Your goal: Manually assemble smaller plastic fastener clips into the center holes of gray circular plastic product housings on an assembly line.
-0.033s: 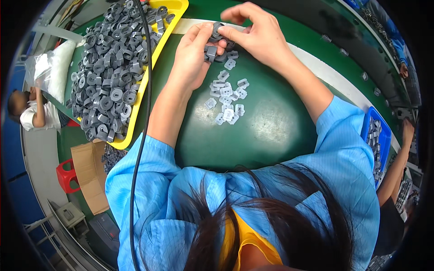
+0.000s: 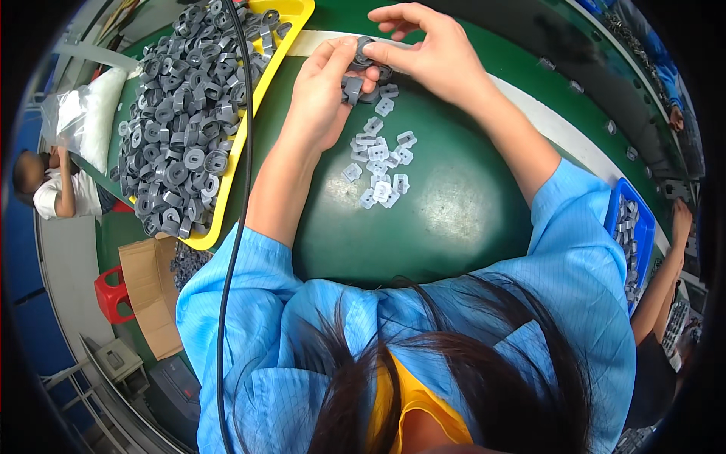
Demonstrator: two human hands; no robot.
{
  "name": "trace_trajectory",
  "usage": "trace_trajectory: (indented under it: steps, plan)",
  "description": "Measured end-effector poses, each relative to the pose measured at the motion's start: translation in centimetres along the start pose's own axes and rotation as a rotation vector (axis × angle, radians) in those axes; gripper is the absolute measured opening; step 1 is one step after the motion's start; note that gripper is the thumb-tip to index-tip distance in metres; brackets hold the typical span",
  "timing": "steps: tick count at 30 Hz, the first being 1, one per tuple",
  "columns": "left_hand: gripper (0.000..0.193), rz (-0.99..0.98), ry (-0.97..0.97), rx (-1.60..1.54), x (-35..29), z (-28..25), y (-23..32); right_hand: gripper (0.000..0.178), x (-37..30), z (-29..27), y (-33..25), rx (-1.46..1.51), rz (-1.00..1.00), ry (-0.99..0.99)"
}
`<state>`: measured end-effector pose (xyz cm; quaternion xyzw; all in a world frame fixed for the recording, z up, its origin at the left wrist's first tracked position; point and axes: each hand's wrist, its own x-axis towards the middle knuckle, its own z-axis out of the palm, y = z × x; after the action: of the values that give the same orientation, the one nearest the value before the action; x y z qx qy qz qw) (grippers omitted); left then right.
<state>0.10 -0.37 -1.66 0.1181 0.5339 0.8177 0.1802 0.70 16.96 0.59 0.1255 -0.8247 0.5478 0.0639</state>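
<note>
The left hand [image 2: 318, 94] pinches a round grey part [image 2: 364, 50] at its fingertips; the right hand's [image 2: 439, 57] thumb apparently touches it, other fingers loosely spread. Clear pieces [image 2: 378, 153] lie nearer the body than the fingers.

Dark-grey round parts [image 2: 177, 172], yellow tray [image 2: 243, 144], green tabletop [image 2: 333, 250], blue pinstriped sleeves [image 2: 246, 265].

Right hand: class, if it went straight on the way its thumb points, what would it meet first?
The grey part held in the left hand; the right hand's thumb tip looks to be on it or very near, though depth is unclear.
</note>
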Motion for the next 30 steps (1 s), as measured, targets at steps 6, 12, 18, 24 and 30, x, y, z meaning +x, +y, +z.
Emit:
trace_trajectory:
  steps: [6, 12, 18, 24, 30]
  plan:
    - [0.029, -0.010, 0.022, 0.094, -0.3, 0.0, 0.2, 0.016, 0.4, -0.2, 0.8, 0.219, 0.154, -0.175]
    - [0.033, -0.088, -0.029, 0.136, 0.1, -0.5, 1.3, 0.023, 0.3, -0.9, 0.4, 0.239, 0.182, -0.247]
    - [0.032, -0.097, -0.002, 0.186, -0.4, 0.1, 1.5, 0.017, -0.2, -0.3, 0.4, 0.167, 0.040, -0.187]
    - [0.032, 0.009, 0.001, 0.209, -0.2, -0.5, 0.8, 0.012, -1.3, 0.7, -2.0, -0.161, -0.106, -0.041]
    - [0.036, -0.129, -0.247, -0.229, -0.5, -0.4, 2.3, 0.020, -1.3, 0.9, -1.6, 0.406, -0.144, -0.011]
